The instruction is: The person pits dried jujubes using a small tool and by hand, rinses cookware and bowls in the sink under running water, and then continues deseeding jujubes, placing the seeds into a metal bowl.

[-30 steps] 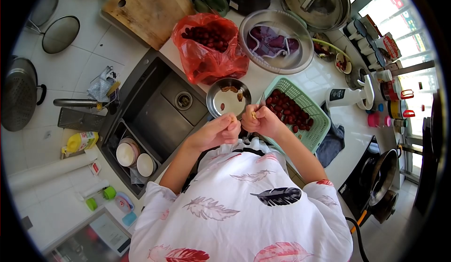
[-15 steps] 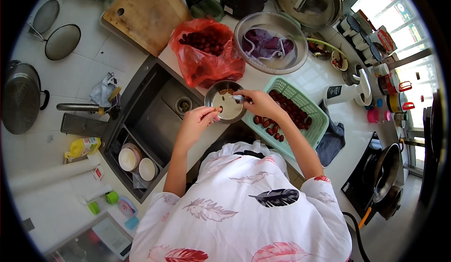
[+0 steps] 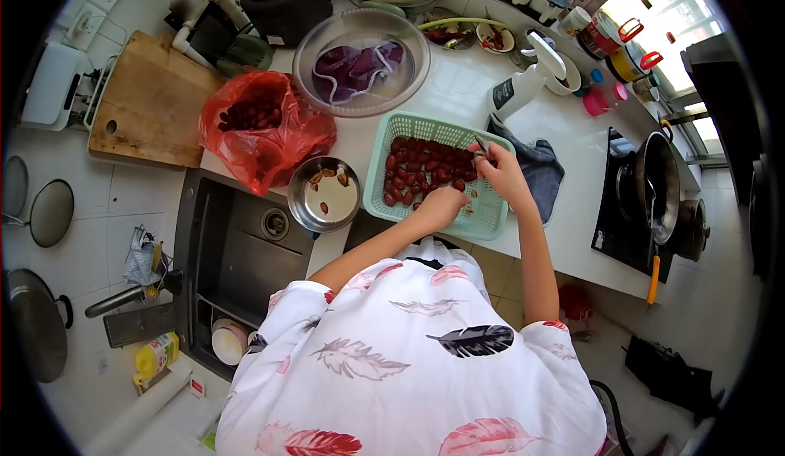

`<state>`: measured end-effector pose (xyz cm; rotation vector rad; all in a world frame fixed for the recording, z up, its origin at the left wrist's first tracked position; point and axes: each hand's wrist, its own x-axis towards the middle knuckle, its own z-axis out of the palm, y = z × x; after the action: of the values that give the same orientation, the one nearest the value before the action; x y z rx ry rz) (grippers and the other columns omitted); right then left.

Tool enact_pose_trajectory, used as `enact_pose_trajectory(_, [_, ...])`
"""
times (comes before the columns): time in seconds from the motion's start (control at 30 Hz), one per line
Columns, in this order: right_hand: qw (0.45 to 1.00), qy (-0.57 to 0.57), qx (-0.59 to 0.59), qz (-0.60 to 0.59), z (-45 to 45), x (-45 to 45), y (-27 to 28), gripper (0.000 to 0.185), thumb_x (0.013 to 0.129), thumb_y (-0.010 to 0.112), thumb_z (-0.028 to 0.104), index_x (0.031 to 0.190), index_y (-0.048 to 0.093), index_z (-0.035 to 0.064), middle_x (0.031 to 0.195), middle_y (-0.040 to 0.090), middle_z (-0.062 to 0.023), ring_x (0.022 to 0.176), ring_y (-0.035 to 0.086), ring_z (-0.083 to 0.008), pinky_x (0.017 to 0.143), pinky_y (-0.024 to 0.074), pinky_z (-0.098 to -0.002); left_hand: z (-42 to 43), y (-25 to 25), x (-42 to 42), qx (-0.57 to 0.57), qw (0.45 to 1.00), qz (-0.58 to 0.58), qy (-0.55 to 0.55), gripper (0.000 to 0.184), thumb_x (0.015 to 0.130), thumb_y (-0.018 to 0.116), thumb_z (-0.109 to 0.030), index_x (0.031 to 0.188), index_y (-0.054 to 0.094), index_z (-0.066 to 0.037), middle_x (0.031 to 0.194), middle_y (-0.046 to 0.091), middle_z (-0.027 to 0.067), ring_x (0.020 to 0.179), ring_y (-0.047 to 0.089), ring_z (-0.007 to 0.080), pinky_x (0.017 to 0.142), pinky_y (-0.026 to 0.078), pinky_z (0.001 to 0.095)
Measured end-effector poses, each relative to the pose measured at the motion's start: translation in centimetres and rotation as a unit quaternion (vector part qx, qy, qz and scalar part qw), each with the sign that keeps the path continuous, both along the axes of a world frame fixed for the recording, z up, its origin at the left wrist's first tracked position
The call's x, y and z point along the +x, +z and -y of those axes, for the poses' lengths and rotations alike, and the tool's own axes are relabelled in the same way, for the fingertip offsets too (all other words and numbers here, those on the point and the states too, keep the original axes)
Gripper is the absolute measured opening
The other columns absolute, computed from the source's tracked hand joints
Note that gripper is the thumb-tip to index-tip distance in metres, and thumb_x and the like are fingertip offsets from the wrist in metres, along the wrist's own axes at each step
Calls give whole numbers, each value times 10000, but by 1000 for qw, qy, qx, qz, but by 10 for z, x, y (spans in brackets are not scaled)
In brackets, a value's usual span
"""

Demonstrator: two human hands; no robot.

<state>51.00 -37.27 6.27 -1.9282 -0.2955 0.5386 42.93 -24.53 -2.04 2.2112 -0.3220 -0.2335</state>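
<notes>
Red dates (image 3: 419, 161) fill much of a light green plastic basket (image 3: 380, 157) on the counter. Inside its near edge, my left hand (image 3: 442, 209) is lowered onto the dates with its fingers curled; whatever they pinch is hidden. My right hand (image 3: 504, 175), over the basket's right side, grips a small metal tool (image 3: 481, 143) whose kind is unclear. Left of the basket stands a steel bowl (image 3: 303, 212) holding several pieces of cut date (image 3: 343, 179).
A red plastic bag (image 3: 270, 149) of dates sits beside the sink (image 3: 237, 239). Behind the basket is a large bowl (image 3: 417, 55) with purple cloth. A spray bottle (image 3: 515, 92) and dark cloth (image 3: 540, 178) lie right, then a stove with a pan (image 3: 661, 186).
Both hands have moved right, from over the steel bowl to the green basket. The piece in my left fingers is gone from them. The view has turned to the right.
</notes>
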Motion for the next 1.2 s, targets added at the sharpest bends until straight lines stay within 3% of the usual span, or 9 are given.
enact_pose_trajectory(0.17, [999, 25, -43, -5, -8, -5, -21, 213, 773, 544, 51, 977, 557, -7, 632, 529, -57, 551, 503, -92, 521, 410, -242, -29, 35, -12, -70, 994, -60, 65, 148, 731, 586, -76, 861, 646, -40, 792, 628, 127, 723, 601, 288, 650, 469, 356])
enact_pose_trajectory(0.3, [992, 108, -67, 4, -53, -6, -30, 268, 765, 568, 99, 1013, 541, 0, 661, 563, -89, 540, 515, -139, 532, 422, -279, -80, 57, -40, 109, 961, 91, 238, 85, 747, 575, -71, 818, 595, -30, 785, 591, 112, 741, 578, 290, 651, 459, 367])
enact_pose_trajectory(0.43, [980, 194, -46, -25, -104, -8, -26, 243, 778, 547, 114, 986, 528, -10, 637, 561, -89, 536, 518, -149, 513, 419, -292, -134, 36, -68, 151, 898, 51, 410, 88, 744, 584, -69, 818, 579, -21, 839, 569, 144, 770, 557, 329, 664, 454, 389])
enact_pose_trajectory(0.57, [971, 236, -19, -4, -138, -14, -27, 238, 771, 539, 133, 948, 537, -25, 659, 578, -164, 563, 551, -264, 552, 433, -343, -148, 5, -65, 183, 878, -13, 442, 233, 710, 636, -106, 911, 546, -30, 891, 544, 158, 816, 547, 355, 681, 460, 413])
enact_pose_trajectory(0.8, [963, 263, -58, 14, -147, -20, -15, 259, 764, 582, 141, 974, 553, -7, 680, 590, -145, 576, 576, -209, 542, 434, -316, -153, -9, -61, 154, 895, 50, 416, 150, 722, 614, -70, 850, 554, -21, 882, 542, 142, 802, 573, 307, 652, 472, 392])
enact_pose_trajectory(0.87, [964, 258, -63, -1, -145, -23, -3, 271, 757, 605, 143, 984, 559, 2, 696, 595, -130, 563, 571, -180, 534, 431, -303, -154, 23, -62, -32, 893, -1, 449, 142, 703, 630, -46, 839, 602, -18, 866, 569, 107, 732, 594, 219, 596, 473, 324])
enact_pose_trajectory(0.97, [965, 260, 12, 41, -142, -36, 26, 264, 736, 645, 114, 978, 590, 27, 724, 600, -88, 545, 528, -126, 511, 414, -264, -147, 93, -67, -115, 910, 51, 395, 177, 687, 639, -22, 863, 623, -22, 854, 574, 64, 699, 580, 135, 585, 464, 254])
enact_pose_trajectory(1.1, [974, 168, 143, 58, -136, -55, 52, 173, 719, 666, 27, 888, 630, 42, 666, 557, 11, 539, 422, -51, 472, 331, -198, -143, 155, -76, -71, 921, 112, 365, 198, 699, 630, 24, 895, 615, -5, 864, 571, 38, 750, 580, 118, 652, 474, 220])
enact_pose_trajectory(1.2, [968, 134, 190, -93, -128, -59, 87, 128, 768, 639, 42, 852, 568, -22, 809, 621, -60, 684, 565, -59, 594, 450, -177, -132, 175, -80, -387, 848, 70, 354, 221, 718, 646, 52, 931, 594, 25, 914, 578, 77, 822, 604, 145, 735, 491, 239])
